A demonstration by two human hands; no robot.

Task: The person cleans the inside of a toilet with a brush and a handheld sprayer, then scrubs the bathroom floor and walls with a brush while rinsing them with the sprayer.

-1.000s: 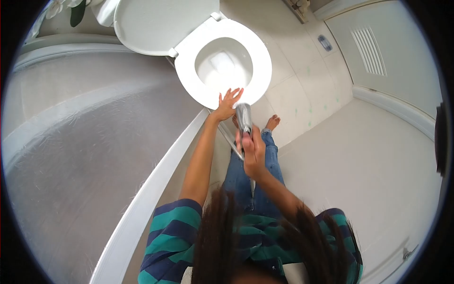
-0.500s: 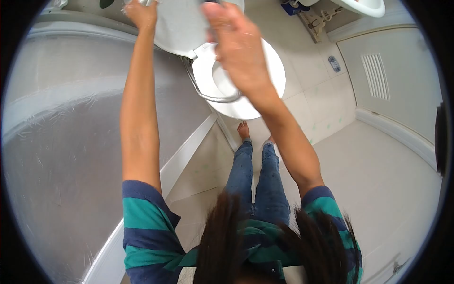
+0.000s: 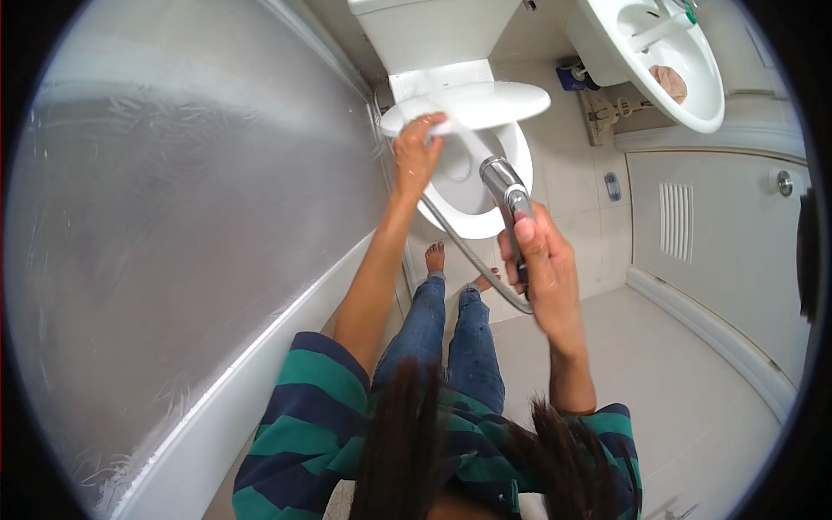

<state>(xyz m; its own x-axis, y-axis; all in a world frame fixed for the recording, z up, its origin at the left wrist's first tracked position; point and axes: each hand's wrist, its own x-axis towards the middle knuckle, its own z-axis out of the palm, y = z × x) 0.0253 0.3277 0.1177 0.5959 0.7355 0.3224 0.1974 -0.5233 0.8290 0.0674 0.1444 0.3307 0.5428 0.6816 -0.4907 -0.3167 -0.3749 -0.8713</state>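
My right hand (image 3: 548,264) is wrapped round the handle of a chrome hand sprayer (image 3: 510,192). A blurred white stream of water (image 3: 468,141) leaves its head towards the lid. From the handle, a metal hose (image 3: 472,260) curves down and back to the left of the bowl. My left hand (image 3: 418,156) has its fingers curled at the left front edge of the toilet lid (image 3: 498,104), which stands partly raised. Water shows on the fingers. Beneath is the white toilet bowl (image 3: 477,229), with its inside visible.
A glass panel (image 3: 199,199) runs along my left. Upper right is a washbasin (image 3: 706,95) with a beige cloth (image 3: 667,83) in it. A blue pack (image 3: 572,76) lies below. A vented door (image 3: 719,225) stands right, near a floor drain (image 3: 613,186).
My left hand has come down from the upper left to the lid's edge. The lid has tipped forward over the bowl. My right hand has drawn back and right with the sprayer.
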